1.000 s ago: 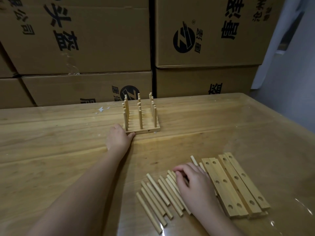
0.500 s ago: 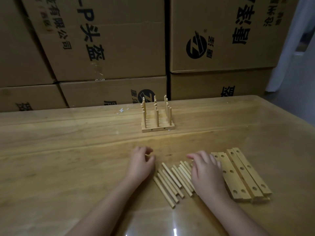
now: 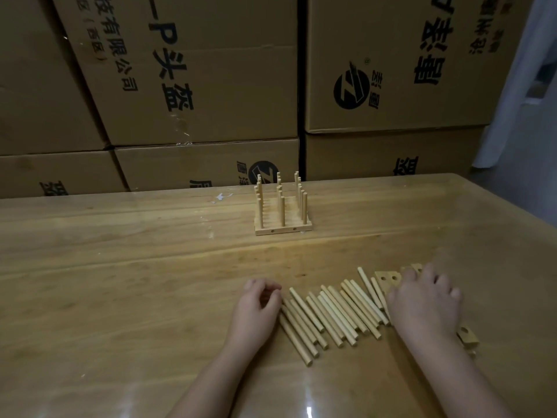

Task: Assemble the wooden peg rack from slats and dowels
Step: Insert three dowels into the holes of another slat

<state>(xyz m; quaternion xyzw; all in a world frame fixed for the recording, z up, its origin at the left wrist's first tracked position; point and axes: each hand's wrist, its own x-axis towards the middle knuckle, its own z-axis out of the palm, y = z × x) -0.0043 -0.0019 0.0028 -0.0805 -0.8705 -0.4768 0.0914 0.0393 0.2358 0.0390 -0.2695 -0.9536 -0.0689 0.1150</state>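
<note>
Fingers (image 3: 269,289) of our left hand (image 3: 256,309) are loosely curled at the left end of the row of dowels (image 3: 328,312), touching the nearest one; we cannot tell if they pinch it. Our right hand (image 3: 423,300) lies flat with spread fingers on the slats (image 3: 388,279), near us at the right, and it grips nothing.

We judge that the step is to take one slat and one dowel for a new rack. To do it well, we should slide a single slat free with its holes up. We should lift only one dowel, because the round dowels lie close together and roll easily.

A finished rack (image 3: 283,215) stands upright far on the table (image 3: 120,267), well apart from the parts, so it does not disturb us. Cardboard boxes (image 3: 196,86) are stacked behind the table, and a small white mark (image 3: 221,197) lies left of the rack.
</note>
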